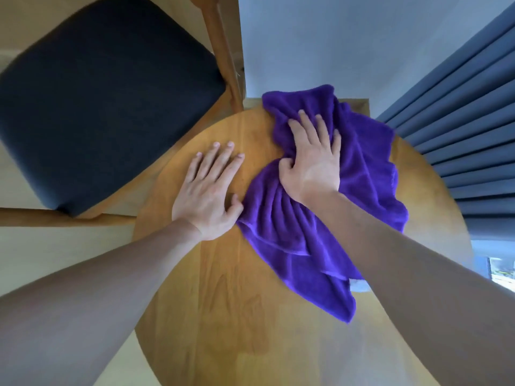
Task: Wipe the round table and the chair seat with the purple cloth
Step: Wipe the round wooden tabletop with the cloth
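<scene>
My right hand (312, 160) bunches the purple cloth (320, 218); I press flat and sweep the round table (223, 316) toward the near edge while my flat, empty left hand (209, 190) steadies it

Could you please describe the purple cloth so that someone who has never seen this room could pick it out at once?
Start at the round wooden table beside the chair with the dark seat. On its far right part lies the purple cloth, crumpled, under the right hand; the left hand rests flat on bare wood. It is the only vivid purple, soft thing there.
</scene>
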### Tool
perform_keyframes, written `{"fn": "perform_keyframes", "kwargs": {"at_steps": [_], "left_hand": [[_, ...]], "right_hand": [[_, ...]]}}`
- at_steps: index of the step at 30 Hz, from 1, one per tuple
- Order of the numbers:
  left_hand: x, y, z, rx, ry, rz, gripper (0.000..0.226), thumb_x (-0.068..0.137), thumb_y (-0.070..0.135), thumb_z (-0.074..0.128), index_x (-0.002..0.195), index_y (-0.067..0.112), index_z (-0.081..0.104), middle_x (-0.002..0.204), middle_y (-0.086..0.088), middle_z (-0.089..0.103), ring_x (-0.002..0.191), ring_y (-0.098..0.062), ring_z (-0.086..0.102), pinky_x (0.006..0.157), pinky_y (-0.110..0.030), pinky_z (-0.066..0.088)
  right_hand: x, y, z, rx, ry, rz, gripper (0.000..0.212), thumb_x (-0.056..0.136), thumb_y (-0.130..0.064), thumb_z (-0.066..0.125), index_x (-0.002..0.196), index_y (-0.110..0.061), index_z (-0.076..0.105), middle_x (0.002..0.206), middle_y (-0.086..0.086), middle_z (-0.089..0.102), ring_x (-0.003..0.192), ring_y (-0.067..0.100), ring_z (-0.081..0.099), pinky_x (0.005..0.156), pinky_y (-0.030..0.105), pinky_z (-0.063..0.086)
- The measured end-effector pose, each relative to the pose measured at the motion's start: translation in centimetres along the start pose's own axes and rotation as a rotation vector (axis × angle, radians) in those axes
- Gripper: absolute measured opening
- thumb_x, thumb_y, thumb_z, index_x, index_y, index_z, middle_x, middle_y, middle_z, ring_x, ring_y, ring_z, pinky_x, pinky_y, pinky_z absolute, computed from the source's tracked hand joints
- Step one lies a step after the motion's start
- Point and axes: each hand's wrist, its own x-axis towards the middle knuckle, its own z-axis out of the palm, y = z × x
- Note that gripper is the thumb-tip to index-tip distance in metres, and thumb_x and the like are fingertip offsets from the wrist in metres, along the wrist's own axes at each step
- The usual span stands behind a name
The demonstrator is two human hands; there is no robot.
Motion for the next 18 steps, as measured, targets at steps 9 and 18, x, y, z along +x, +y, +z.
{"fn": "perform_keyframes", "kwargs": {"at_steps": [9, 18], "left_hand": [[-0.2, -0.1, -0.1, 0.003, 0.008, 0.01, 0.075, 0.086, 0.039, 0.039, 0.157, 0.016, 0.032, 0.172, -0.004, 0.014, 0.159, -0.023, 0.005, 0.128, -0.051, 0.012], [-0.1, 0.3, -0.1, 0.008, 0.0, -0.001, 0.082, 0.085, 0.037, 0.041, 0.162, 0.021, 0.022, 0.173, -0.003, 0.009, 0.16, -0.022, 0.001, 0.128, -0.051, 0.009]], "right_hand": [[-3.9, -0.2, 0.3, -0.066, -0.199, -0.397, 0.08, 0.083, -0.038, 0.028, 0.16, -0.019, 0.029, 0.171, -0.002, 0.014, 0.158, 0.025, 0.006, 0.127, 0.05, 0.002], [3.4, 1.5, -1.4, -0.162, -0.115, -0.097, 0.079, 0.088, -0.052, 0.029, 0.162, -0.028, 0.017, 0.172, -0.005, 0.006, 0.158, 0.028, 0.0, 0.124, 0.059, -0.004]]}}
